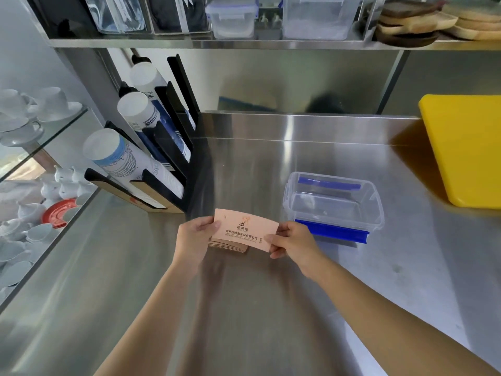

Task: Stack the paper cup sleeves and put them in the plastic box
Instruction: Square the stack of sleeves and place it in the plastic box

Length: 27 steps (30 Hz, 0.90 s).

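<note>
A person's two bare hands hold a stack of flat pink paper sleeves (pixel 245 231) just above a steel counter (pixel 271 308); the left hand (pixel 193 240) pinches the stack's left end, thumb on top, fingers curled beneath; the right hand (pixel 291 241) grips the right end of the top sleeve the same way; the top sleeve sits slightly askew over the browner edges under it, so squaring looks unfinished. Just to the right stands a clear plastic box (pixel 334 202) with blue clips, lid off, nothing inside; no loose sleeves lie on the counter. Gathering seems done; aligning the stack and placing it in the box remain.
</note>
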Available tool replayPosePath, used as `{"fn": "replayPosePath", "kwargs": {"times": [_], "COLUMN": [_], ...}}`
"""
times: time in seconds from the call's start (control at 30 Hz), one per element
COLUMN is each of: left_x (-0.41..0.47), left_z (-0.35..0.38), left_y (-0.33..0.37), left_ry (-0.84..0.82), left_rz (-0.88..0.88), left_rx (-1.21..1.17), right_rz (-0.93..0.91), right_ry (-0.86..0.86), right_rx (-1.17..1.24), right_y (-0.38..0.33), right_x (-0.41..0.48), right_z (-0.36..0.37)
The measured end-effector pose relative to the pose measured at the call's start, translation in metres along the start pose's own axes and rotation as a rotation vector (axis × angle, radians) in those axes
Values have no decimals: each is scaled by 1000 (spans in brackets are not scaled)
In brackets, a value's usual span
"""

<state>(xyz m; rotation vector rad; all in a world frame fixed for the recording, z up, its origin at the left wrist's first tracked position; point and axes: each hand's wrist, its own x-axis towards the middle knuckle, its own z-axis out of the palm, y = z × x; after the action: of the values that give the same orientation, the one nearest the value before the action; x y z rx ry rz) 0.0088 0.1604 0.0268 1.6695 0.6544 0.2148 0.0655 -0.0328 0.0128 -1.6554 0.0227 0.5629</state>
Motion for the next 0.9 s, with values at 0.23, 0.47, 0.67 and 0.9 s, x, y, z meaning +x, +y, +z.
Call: {"fn": "replayPosePath", "kwargs": {"times": [0.23, 0.47, 0.67, 0.9], "left_x": [25, 40, 50, 56], "left_z": [-23, -27, -26, -22], "left_y": [3, -11, -25, -22], "left_ry": [60, 39, 58, 31], "left_rz": [-59, -122, -168, -248], "left_rx": [117, 184, 215, 357], "right_rz": [96, 146, 177, 231], "right_ry": [1, 21, 78, 140], "right_rx": [51, 35, -216, -217], "right_y": [-8, 1, 7, 3], "right_x": [25, 40, 44, 47], "right_z": [42, 52, 51, 51]}}
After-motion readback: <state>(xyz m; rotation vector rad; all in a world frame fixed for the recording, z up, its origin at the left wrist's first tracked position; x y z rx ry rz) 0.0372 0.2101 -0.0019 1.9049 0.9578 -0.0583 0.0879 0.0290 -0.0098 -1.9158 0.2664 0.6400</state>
